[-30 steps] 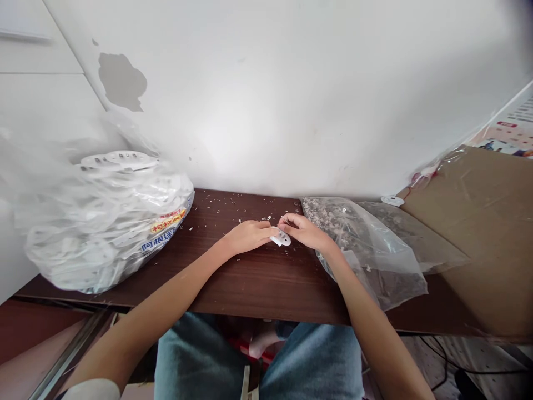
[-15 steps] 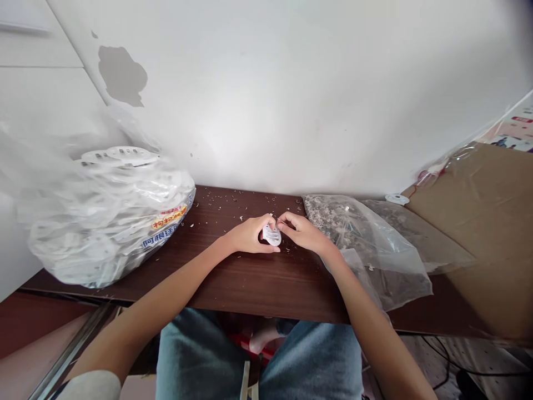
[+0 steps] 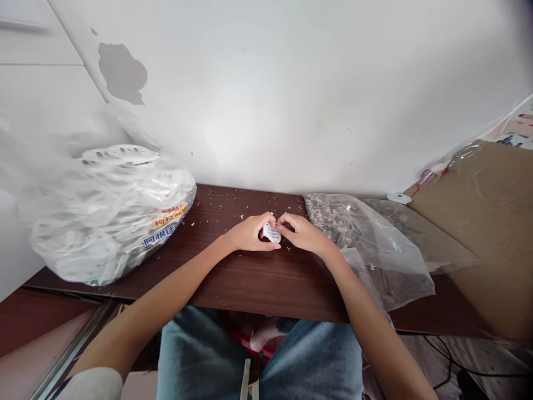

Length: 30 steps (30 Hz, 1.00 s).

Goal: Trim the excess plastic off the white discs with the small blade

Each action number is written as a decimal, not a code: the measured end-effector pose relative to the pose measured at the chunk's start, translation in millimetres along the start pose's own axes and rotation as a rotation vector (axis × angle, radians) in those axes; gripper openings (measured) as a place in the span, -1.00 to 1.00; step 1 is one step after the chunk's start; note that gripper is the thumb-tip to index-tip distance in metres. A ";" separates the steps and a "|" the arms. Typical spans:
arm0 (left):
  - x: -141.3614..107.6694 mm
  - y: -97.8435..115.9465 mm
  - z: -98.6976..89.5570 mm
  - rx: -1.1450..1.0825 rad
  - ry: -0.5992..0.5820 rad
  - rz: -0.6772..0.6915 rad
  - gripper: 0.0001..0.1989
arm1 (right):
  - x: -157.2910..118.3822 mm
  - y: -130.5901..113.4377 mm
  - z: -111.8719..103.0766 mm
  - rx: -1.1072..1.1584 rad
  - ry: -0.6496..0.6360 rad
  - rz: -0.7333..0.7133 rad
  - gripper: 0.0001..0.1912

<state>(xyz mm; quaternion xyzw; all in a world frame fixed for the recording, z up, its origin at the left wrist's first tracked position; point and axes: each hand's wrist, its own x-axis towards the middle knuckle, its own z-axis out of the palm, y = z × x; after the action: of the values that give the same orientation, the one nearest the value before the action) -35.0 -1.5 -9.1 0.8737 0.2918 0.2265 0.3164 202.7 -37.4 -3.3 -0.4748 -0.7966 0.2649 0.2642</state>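
A small white plastic piece with slots (image 3: 271,234) sits between my two hands, above the dark wood desk (image 3: 250,278). My left hand (image 3: 251,233) grips it from the left side, and its fingers hide part of it. My right hand (image 3: 300,233) pinches at its upper right edge with the thumb and fingertips. Both hands are close together near the middle of the desk. Flecks of pale scrap lie scattered around them.
A large transparent bag of white slotted discs (image 3: 108,233) with a printed label fills the desk's left side. A transparent bag of grey scraps (image 3: 345,222) lies to the right, with brown cardboard (image 3: 470,222) beyond. A white wall rises behind the desk.
The white piece has turned and is now more enclosed by my hands, which have drawn closer together around it. The view has shifted slightly.
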 end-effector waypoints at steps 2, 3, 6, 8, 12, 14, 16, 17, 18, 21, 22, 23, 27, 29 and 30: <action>-0.1 -0.9 0.6 -0.010 0.011 -0.001 -0.47 | 0.3 1.3 0.6 0.015 0.000 -0.006 -0.76; -0.3 -1.3 0.8 -0.014 0.016 0.000 -0.47 | 0.6 2.0 0.9 0.024 0.000 -0.010 -0.76; -0.6 -1.8 1.0 -0.022 0.022 0.011 -0.47 | 1.5 4.0 2.1 0.057 0.006 -0.011 -0.75; -0.8 -1.8 0.9 -0.031 0.023 0.022 -0.47 | 2.0 5.0 2.9 0.080 0.013 0.001 -0.75; -1.0 -2.2 1.1 -0.043 0.036 0.050 -0.49 | 2.4 6.5 3.7 0.138 0.010 0.033 -0.75; -1.2 -2.7 1.7 -0.043 0.047 0.065 -0.49 | 2.2 7.4 3.1 0.192 0.019 0.049 -0.73; -1.5 -3.1 2.3 -0.050 0.052 0.075 -0.49 | 2.1 8.7 2.0 0.283 0.024 0.074 -0.69; -1.7 -3.1 2.6 -0.051 0.052 0.077 -0.48 | 2.2 9.3 1.4 0.340 0.024 0.094 -0.68; -1.9 -3.1 2.9 -0.048 0.053 0.076 -0.48 | 2.2 10.0 0.9 0.398 0.026 0.119 -0.67; -2.4 -2.8 3.5 -0.018 0.060 0.063 -0.46 | 2.6 11.3 0.2 0.531 0.053 0.186 -0.65; -2.6 -2.8 3.7 -0.010 0.065 0.060 -0.46 | 2.6 11.6 0.6 0.558 0.059 0.199 -0.65; -2.7 -2.9 4.0 -0.008 0.069 0.062 -0.46 | 2.7 11.8 1.2 0.577 0.059 0.205 -0.64; -2.7 -3.1 5.6 -0.005 0.088 0.094 -0.47 | 3.0 12.3 5.7 0.609 0.027 0.240 -0.62; -2.4 -2.7 6.2 0.020 0.100 0.097 -0.47 | 3.4 12.6 7.9 0.617 0.000 0.261 -0.60; -2.2 -2.4 6.5 0.037 0.106 0.094 -0.47 | 3.6 12.8 8.5 0.621 -0.016 0.264 -0.59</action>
<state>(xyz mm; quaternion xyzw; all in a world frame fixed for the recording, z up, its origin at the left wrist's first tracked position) -33.8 -4.2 -15.8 0.8789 0.2712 0.2816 0.2732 203.4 -30.5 -17.5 -0.4685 -0.6116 0.5305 0.3536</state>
